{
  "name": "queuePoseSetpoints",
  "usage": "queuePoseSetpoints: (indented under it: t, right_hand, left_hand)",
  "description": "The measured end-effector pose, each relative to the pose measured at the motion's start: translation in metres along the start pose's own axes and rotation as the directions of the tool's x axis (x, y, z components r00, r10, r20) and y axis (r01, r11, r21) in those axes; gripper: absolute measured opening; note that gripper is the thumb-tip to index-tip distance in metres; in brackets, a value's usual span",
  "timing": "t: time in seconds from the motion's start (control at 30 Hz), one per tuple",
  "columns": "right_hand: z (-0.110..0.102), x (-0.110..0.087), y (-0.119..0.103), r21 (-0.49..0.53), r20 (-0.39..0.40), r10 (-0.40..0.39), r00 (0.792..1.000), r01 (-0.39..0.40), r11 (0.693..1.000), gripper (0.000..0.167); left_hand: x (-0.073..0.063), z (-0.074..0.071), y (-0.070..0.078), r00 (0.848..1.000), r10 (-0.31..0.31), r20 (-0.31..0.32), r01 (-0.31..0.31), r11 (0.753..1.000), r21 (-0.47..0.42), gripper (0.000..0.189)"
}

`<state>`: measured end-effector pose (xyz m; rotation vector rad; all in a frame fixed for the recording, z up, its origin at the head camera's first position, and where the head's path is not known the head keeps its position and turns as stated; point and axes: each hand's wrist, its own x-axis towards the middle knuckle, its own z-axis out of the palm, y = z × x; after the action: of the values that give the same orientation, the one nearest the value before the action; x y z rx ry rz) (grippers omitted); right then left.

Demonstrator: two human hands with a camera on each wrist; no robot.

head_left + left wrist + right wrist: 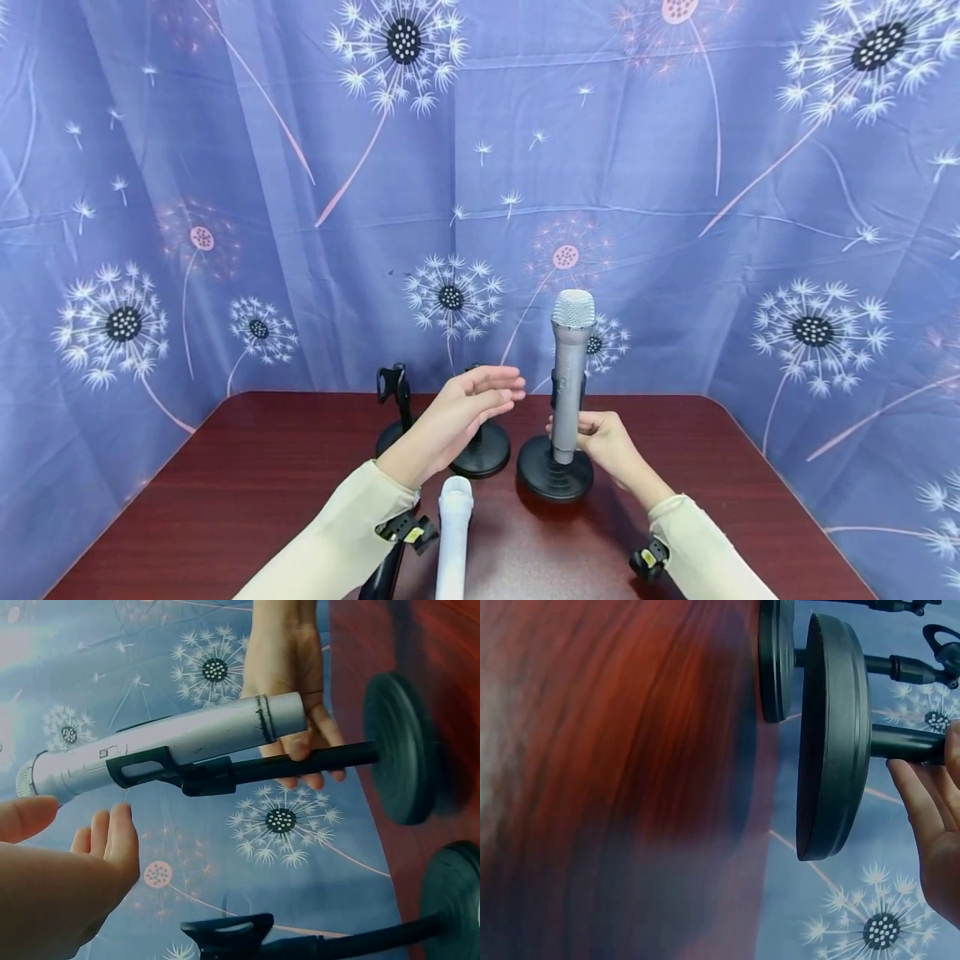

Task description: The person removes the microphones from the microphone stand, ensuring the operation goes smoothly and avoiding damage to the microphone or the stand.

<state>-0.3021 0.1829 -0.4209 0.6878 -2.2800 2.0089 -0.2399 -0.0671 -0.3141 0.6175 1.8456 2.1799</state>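
Observation:
A silver-grey microphone [568, 387] stands upright in the clip of a black microphone stand [555, 479]. My right hand [606, 442] grips that stand's pole below the clip, fingers around it in the left wrist view. Seen from the right wrist, the round base [832, 742] looks raised off the tabletop, its underside edge showing. My left hand [457, 417] is held in the air left of the microphone, fingers extended and holding nothing. In the left wrist view its thumb and fingers [120, 840] are near the microphone's head end; whether the thumb touches it I cannot tell.
Two more black stands [483, 450] [393, 433] are behind my left hand. A white microphone [453, 542] is at the front, beside a dark pole-like part [382, 575] partly under my left sleeve. The reddish-brown table [187, 500] is bordered by a blue dandelion-print curtain [510, 167].

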Motion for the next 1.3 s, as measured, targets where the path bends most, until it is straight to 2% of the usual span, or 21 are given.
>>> queuePoseSetpoints:
  t: [0.17,0.33,0.57,0.73,1.1,1.3]
  right_hand:
    - [0.006,-0.004,-0.004,0.009,0.024,0.008,1.000,-0.008,1.000,0.032]
    - [0.013,-0.007,-0.008,-0.001,0.038,0.005,0.999,-0.005,1.000,0.031]
    - [0.020,-0.009,-0.012,-0.040,0.044,-0.021,0.999,0.023,0.999,0.026]
    - [0.023,-0.010,-0.012,-0.062,0.052,-0.021,0.998,0.024,0.998,0.027]
    - [0.028,-0.008,-0.010,-0.097,-0.003,-0.037,0.999,0.036,0.995,0.028]
    - [0.031,-0.010,-0.010,-0.126,-0.023,-0.045,0.999,0.042,0.991,0.031]
  left_hand:
    - [0.016,0.009,0.003,0.998,0.055,-0.009,-0.055,0.998,0.002,0.048]
    - [0.030,0.020,0.005,0.996,0.088,-0.020,-0.087,0.994,0.066,0.053]
    - [0.040,0.025,0.004,0.996,0.052,-0.069,-0.038,0.983,0.182,0.052]
    - [0.040,0.026,0.002,0.992,0.058,-0.113,-0.033,0.977,0.209,0.048]
    - [0.034,0.029,0.003,0.966,0.177,-0.189,-0.119,0.952,0.283,0.037]
    - [0.032,0.028,0.005,0.963,0.164,-0.215,-0.100,0.955,0.280,0.034]
